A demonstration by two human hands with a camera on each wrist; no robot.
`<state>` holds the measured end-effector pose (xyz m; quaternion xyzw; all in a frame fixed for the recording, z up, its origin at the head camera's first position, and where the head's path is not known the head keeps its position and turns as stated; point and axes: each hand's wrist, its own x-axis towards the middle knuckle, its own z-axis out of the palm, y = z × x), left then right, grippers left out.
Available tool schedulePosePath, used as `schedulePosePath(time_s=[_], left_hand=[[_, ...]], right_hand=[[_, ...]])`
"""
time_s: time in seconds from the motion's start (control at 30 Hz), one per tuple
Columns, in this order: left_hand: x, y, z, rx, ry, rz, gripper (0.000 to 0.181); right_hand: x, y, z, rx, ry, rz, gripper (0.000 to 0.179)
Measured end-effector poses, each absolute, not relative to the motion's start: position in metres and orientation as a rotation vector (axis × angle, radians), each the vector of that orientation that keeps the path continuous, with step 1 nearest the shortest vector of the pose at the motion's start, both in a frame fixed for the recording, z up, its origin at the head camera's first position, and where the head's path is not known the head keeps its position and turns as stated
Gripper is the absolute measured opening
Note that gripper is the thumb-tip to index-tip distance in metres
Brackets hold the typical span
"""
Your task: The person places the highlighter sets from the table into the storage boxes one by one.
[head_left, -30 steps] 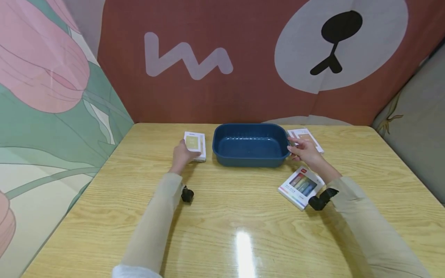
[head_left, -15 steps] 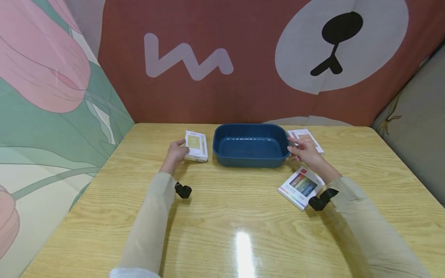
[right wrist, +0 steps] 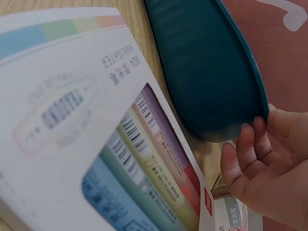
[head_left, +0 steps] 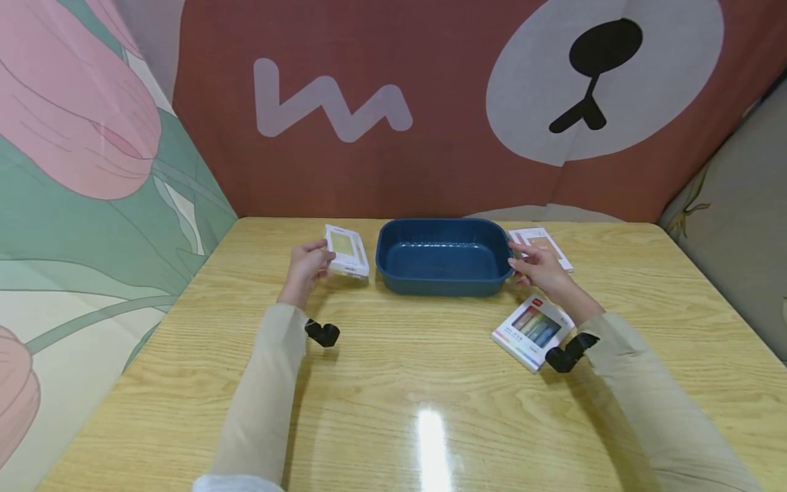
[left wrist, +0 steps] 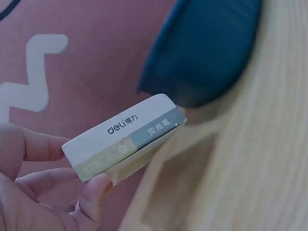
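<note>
Out to the left, my left hand (head_left: 305, 265) grips a white highlighter box (head_left: 347, 251) by its left edge. The left wrist view shows the box end (left wrist: 125, 137), lettered "deli", pinched between thumb and fingers, with its shadow on the table below. Right beside it stands a dark blue, rounded rectangular bin (head_left: 439, 285) with nothing inside. My right hand (head_left: 544, 273) pinches the bin's right rim, thumb on one side and fingertips on the other in the right wrist view. Below that hand lies a white pack of coloured highlighters (head_left: 533, 333) with a clear window.
Another white box (head_left: 556, 258) with a pinkish panel lies behind my right hand, beside the bin. The wooden table (head_left: 381, 383) ends at a printed cloth backdrop (head_left: 443, 171). Black wrist cameras hang under both sleeves.
My left hand has shifted its hold to the box's left edge, then raised and tilted the box. The right hand and the bin have stayed where they were.
</note>
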<state>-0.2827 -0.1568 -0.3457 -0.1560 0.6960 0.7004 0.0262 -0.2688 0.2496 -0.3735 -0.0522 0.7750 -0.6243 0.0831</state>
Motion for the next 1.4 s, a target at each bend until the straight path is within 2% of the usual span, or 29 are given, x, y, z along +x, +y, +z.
schedulePosePath(time_s=[0.67,0.93,1.4], left_hand=[[-0.271,-0.125,-0.303,-0.296,2.269,2.171,0.047],[-0.272,-0.104,-0.304,-0.214,2.295,2.089,0.046],[-0.280,-0.081,-0.320,-0.240,2.400,1.859,0.047]], right_hand=[[-0.271,0.249,-0.374,-0.168,2.319,-1.853,0.051],[-0.271,0.250,-0.374,-0.176,2.289,-1.867,0.051],[-0.269,0.250,-0.373,-0.148,2.312,-1.845,0.051]])
